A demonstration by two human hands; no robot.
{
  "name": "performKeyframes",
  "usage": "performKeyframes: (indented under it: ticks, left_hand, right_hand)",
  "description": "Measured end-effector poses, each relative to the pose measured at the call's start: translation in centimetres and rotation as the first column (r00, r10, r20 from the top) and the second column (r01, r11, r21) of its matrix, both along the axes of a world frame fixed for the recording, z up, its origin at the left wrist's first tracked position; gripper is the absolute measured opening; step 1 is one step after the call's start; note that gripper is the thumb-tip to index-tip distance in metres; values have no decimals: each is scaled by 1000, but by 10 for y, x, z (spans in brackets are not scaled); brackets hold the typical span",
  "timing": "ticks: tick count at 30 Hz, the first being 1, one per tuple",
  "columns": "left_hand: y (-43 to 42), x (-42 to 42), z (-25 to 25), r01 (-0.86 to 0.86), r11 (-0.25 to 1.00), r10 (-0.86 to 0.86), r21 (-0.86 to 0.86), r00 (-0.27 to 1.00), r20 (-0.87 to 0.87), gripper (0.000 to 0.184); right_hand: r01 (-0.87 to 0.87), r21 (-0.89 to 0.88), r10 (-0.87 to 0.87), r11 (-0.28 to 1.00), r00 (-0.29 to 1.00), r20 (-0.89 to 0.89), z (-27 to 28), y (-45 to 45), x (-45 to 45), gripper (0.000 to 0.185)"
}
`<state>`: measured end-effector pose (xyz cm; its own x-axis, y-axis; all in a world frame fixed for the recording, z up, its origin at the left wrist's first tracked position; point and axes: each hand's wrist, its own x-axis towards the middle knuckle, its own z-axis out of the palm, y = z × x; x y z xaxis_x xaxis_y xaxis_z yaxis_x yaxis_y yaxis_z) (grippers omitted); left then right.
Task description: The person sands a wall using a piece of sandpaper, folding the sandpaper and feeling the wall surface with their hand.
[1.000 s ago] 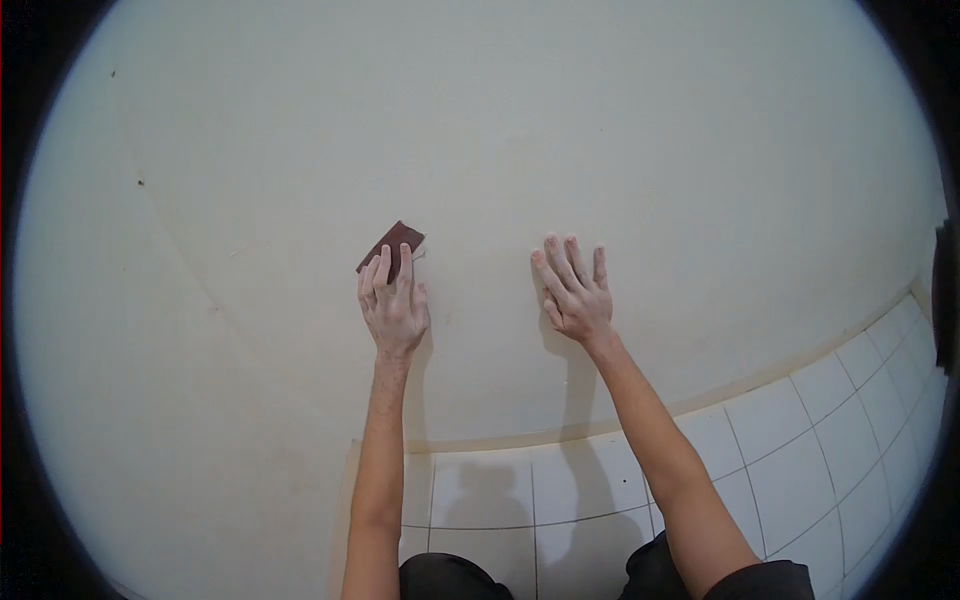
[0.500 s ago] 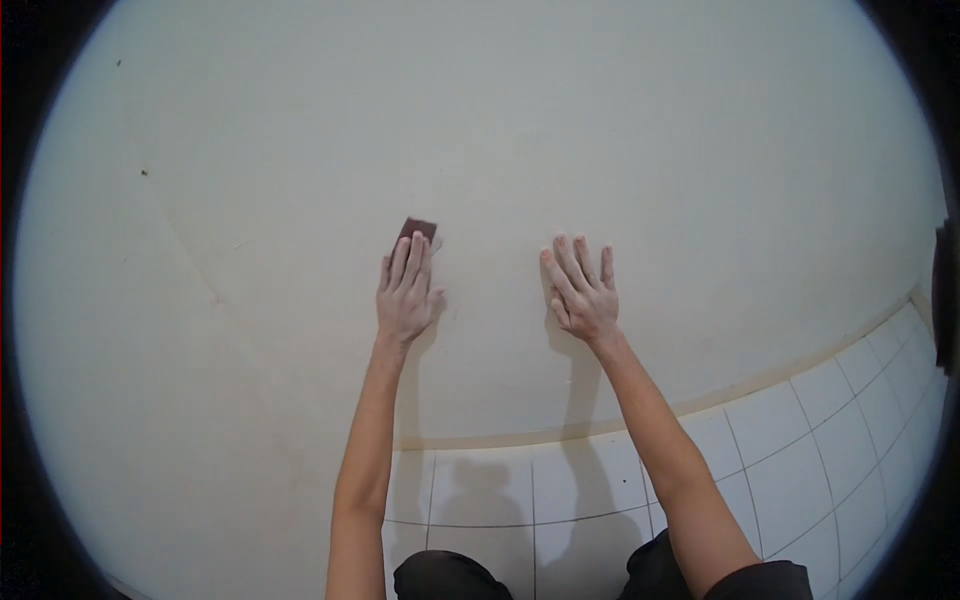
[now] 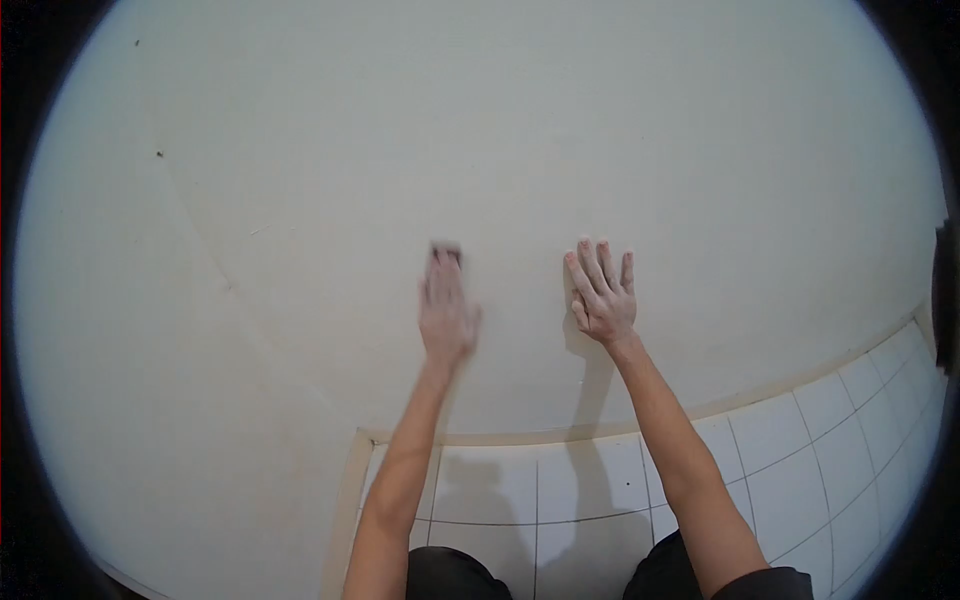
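Observation:
My left hand (image 3: 446, 315), smeared by motion, lies along the pale wall (image 3: 520, 120) with a piece of dark brown sandpaper (image 3: 447, 247) under its fingers. Only the sandpaper's top edge shows past the fingertips; the rest is covered by the hand. To the right, my right hand (image 3: 607, 295) rests on the wall with spread fingers and holds nothing. Whitish dust coats its fingers.
A cream skirting strip (image 3: 520, 437) runs along the wall's foot above white floor tiles (image 3: 490, 490). My dark-clothed knees (image 3: 450, 575) are at the bottom. A dark object (image 3: 945, 300) stands at the right edge. A faint crack line (image 3: 205, 250) marks the wall's left part.
My left hand has moved right and slightly down over the wall with the sandpaper. My right hand stays against the wall, as the view shifts a little.

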<state>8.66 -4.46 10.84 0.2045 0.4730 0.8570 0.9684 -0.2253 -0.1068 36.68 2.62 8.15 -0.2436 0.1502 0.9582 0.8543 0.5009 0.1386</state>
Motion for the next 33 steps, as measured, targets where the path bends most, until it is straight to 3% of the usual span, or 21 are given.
performKeyframes:
  ticks: [2,5,8,13,15,17,18,20,22,23,25,30,31,33]
  left_hand:
    - [-15,-13,-89,39,968,-42,-247,999,-7,89]
    - [-17,-12,-117,-47,982,25,-185,992,-122,86]
    - [-13,15,-33,-58,988,54,-144,998,-27,85]
    - [7,42,172,-97,968,72,232,991,112,80]
    - [13,37,192,-74,949,34,307,991,132,80]
    - [9,32,190,27,954,-72,297,987,142,80]
    - [2,31,168,10,974,-40,227,991,131,84]
    - [-3,23,84,20,995,-29,94,995,95,91]
    - [-21,17,-26,-23,966,34,-259,999,39,95]
    - [-30,9,-79,67,942,-71,-328,997,1,92]
    - [-38,-9,-144,-12,906,-72,-423,981,-182,87]
    - [-32,-15,-119,-42,940,-64,-339,953,-296,84]
    - [-26,-20,-97,-30,945,-85,-326,939,-332,84]
    - [-21,4,-11,-219,940,130,-261,939,-317,89]
  right_hand:
    - [37,-11,-36,999,999,22,0,0,1,57]
    - [-22,-47,23,999,1000,10,-1,-3,3,57]
    - [-4,-31,7,1000,993,114,-18,2,14,57]
    - [-14,-17,17,1000,987,161,-25,8,11,57]
    - [-6,-32,11,999,987,161,-24,8,13,57]
    - [2,-50,6,999,986,165,-26,6,13,57]
    - [21,-45,-14,999,986,165,-26,5,12,58]
    - [-9,-14,11,1000,988,155,-24,5,12,56]
    - [-28,-6,29,1000,988,152,-26,2,11,54]
    - [-29,-8,30,1000,988,153,-24,2,11,54]
    - [-32,-2,32,999,988,148,-22,1,12,54]
    - [42,-12,-39,999,986,165,-25,3,12,57]
    - [44,-5,-43,999,986,163,-24,5,12,57]
    - [45,-7,-44,999,985,168,-27,4,12,57]
